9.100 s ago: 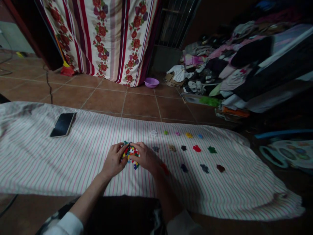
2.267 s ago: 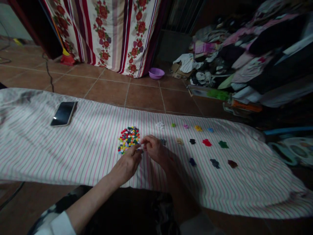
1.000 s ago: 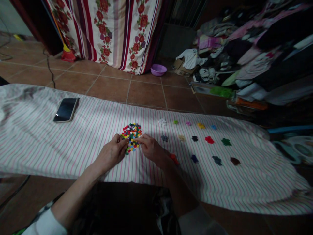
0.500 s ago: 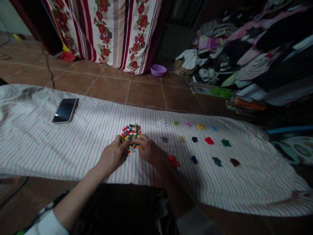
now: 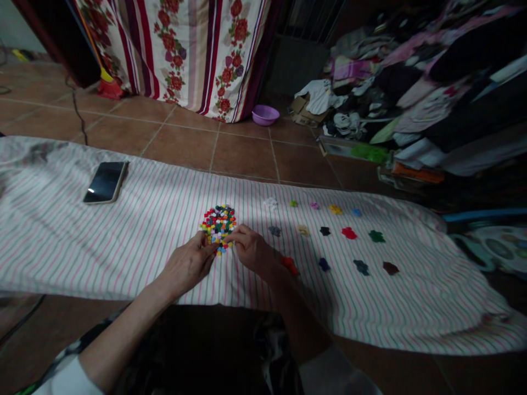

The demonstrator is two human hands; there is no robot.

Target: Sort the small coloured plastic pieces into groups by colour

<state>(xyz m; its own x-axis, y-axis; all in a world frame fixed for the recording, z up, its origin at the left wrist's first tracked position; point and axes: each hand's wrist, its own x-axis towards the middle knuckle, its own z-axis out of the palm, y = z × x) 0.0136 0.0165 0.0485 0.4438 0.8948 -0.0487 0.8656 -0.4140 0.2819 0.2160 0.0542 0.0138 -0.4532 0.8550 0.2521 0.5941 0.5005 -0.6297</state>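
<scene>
A mixed heap of tiny coloured bricks lies on the striped cloth. At its near left edge is my left hand, fingers drawn together and tips at the bricks. My right hand reaches in from the right, thumb and forefinger closed together over the heap. Whatever either hand pinches is too small to make out. To the right lie small single-colour piles, among them white, grey, red, green and brown. My right forearm partly covers the orange pile.
A phone lies on the cloth at the left. Beyond the cloth's far edge are the tiled floor, a purple basin, a broom and a floral curtain. Heaped clothes stand at the far right.
The fingers of both hands have parted slightly, showing more bricks between them. The whole view has shifted slightly; the sorted piles look the same.
</scene>
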